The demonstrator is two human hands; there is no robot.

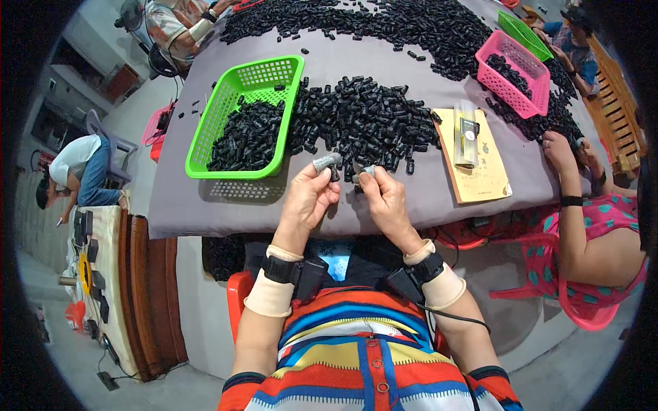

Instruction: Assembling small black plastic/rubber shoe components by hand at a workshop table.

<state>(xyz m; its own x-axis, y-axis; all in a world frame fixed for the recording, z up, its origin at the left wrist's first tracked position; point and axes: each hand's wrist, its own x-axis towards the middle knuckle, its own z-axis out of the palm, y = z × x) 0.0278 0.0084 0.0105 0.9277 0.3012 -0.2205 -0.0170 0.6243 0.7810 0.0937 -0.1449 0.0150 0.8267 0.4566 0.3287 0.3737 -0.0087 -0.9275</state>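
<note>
My left hand [308, 202] pinches a small black cylindrical part [334, 176] between thumb and forefinger, and a grey cover wraps that forefinger. Close beside it, my right hand [385, 205] is closed, thumb against a grey-covered forefinger. A small dark, thin-tipped piece [356, 167] sticks out of its grip toward the left hand; its kind is too small to make out. Just beyond both hands lies a heap of black cylindrical parts [370, 123] on the grey tablecloth [205, 205]. Left of the heap, a green basket [291, 130] holds more such parts.
A yellow booklet [480, 181] with a clear plastic packet [466, 147] on it lies at the right. Beyond it stand a pink basket [538, 96] and another green basket [524, 34]. A larger pile [411, 24] covers the far table. Co-workers sit right and far left.
</note>
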